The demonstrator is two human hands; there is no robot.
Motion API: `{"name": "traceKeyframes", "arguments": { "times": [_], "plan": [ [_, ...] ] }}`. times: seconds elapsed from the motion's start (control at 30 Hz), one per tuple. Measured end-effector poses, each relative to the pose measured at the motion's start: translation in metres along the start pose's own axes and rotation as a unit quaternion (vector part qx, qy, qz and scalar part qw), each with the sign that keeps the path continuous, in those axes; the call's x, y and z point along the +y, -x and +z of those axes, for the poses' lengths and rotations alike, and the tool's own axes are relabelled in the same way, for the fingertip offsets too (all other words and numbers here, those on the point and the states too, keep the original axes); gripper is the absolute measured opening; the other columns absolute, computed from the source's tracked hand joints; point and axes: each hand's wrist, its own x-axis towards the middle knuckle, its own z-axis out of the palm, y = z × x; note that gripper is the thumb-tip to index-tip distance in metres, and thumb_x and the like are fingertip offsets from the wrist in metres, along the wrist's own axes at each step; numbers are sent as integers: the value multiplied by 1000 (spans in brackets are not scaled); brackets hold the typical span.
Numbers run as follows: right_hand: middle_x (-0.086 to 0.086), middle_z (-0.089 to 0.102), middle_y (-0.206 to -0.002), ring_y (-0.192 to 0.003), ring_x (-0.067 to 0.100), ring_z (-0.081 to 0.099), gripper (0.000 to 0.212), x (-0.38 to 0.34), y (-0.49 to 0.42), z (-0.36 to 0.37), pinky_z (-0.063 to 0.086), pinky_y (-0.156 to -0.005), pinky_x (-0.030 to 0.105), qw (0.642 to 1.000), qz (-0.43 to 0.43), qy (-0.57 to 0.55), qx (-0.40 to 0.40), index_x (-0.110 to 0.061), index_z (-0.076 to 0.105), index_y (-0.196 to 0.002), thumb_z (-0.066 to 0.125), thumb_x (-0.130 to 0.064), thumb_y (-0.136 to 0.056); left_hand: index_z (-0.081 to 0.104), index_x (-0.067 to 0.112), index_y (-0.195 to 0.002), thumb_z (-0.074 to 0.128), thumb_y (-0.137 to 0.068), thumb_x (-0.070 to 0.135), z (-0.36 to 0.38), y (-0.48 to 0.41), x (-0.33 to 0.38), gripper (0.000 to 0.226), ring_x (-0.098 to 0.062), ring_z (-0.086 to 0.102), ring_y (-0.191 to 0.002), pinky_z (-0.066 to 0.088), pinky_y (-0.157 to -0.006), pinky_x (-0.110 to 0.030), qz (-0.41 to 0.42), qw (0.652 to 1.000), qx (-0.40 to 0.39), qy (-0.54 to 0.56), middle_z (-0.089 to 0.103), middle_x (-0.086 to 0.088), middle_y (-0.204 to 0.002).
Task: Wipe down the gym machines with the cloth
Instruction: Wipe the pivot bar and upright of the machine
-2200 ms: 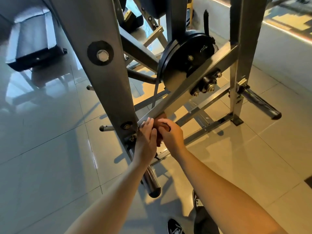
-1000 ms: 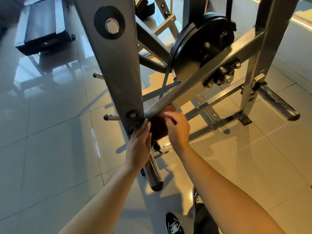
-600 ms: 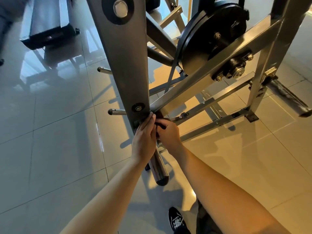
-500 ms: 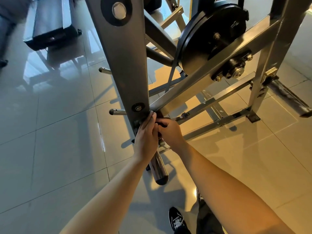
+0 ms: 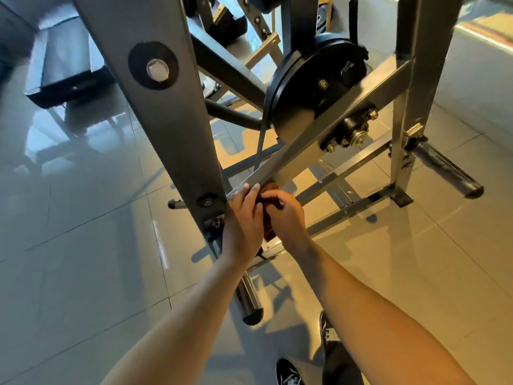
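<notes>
Head view, centre frame: the machine's grey upright (image 5: 166,129) meets the diagonal bar (image 5: 319,134) below the black disc (image 5: 313,87). Both hands crowd that joint. Left hand (image 5: 243,223) lies flat, fingers straight, probably bracing. Right hand (image 5: 287,218) curls round the brown cloth (image 5: 268,232), wedged between the 2 hands under the bar, likely to work the corner.

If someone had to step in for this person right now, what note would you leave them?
Left hand: fingers straight, resting on the low end of the diagonal bar, beside the cloth.
Right hand: grips the cloth, pressed under that bar near the upright post.
Done: cannot tell which parts are wiped.
Left: likely the bar up towards the weight plate, the post, other machines.
</notes>
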Motion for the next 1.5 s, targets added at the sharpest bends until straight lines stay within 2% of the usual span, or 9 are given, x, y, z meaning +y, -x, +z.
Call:
{"name": "traceKeyframes", "arguments": {
  "times": [0.1, 0.2, 0.37, 0.6, 0.73, 0.9, 1.03, 1.3, 1.5],
  "plan": [
    [-21, 55, -107, -104, 9, 56, 32, -17, -21, -31, 55, -91, 46, 992, -35, -7, 117, -43, 61, -93, 48, -15, -100, 52, 9, -144, 43, -108, 23, 1, -19, 11, 39, -19, 50, -135, 42, -115, -38, 25, 999, 22, -17, 56, -10, -143],
    [-10, 53, -116, -104, 17, 57, 34, -30, -48, -56, 60, -83, 46, 976, -6, -69, 206, -44, 52, -99, 45, -11, -103, 55, 9, -141, 47, -108, 19, 7, -35, 24, 36, -21, 49, -136, 25, -119, -20, 72, 996, 15, -43, 57, -9, -145],
    [-7, 44, -125, -117, 19, 46, 40, -31, -35, -30, 52, -96, 48, 985, 11, -75, 157, -43, 49, -101, 44, -3, -92, 41, 22, -153, 37, -111, 30, 24, -31, 36, 43, -19, 26, -149, 18, -118, -24, 3, 1000, -5, -12, 38, 5, -160],
    [-13, 57, -107, -102, -4, 52, 30, -37, -20, -44, 45, -92, 17, 996, -46, 24, 76, -29, 64, -98, 50, -2, -97, 47, 23, -150, 38, -110, 29, 14, -31, 39, 41, -17, 30, -147, 13, -114, -13, -45, 999, -19, 25, 43, 6, -157],
    [-16, 50, -118, -110, -11, 45, 23, -53, -32, -55, 33, -90, -2, 988, -79, 0, 133, -20, 63, -119, 48, -12, -104, 50, 17, -147, 39, -110, 23, 9, -29, 33, 39, -13, 44, -138, 38, -115, -27, -42, 996, -24, 79, 51, -2, -149],
    [4, 59, -121, -110, 14, 58, 28, -38, -23, -26, 48, -98, 23, 993, -103, 49, 33, -8, 65, -125, 51, -6, -101, 61, 10, -133, 39, -111, 17, 12, -32, 24, 32, -10, 58, -125, 49, -106, -29, -35, 994, -2, 108, 64, -3, -131],
    [0, 58, -118, -107, 1, 58, 24, -56, -22, -36, 50, -98, 23, 994, -81, 37, -61, -8, 68, -120, 50, -5, -103, 61, 11, -128, 37, -112, 22, 0, -28, 36, 31, -11, 63, -115, 51, -94, -16, -96, 984, -15, 151, 66, 0, -121],
    [-2, 61, -131, -119, 17, 55, 30, -110, 0, -92, 48, -105, 34, 997, 1, 71, 23, -30, 68, -127, 47, -22, -107, 53, 24, -111, 44, -108, 23, -22, -44, 137, 9, 8, 62, -84, 48, -81, -17, -105, 958, -86, 253, 62, 8, -96],
    [0, 61, -128, -116, 15, 58, 27, -144, -2, -156, 54, -99, 31, 998, -19, 51, 6, -28, 69, -124, 50, -20, -106, 58, 20, -120, 55, -104, 30, -20, -70, 183, 20, -7, 69, -96, 58, -87, -26, -130, 939, -85, 307, 69, -1, -107]
  ]
}}
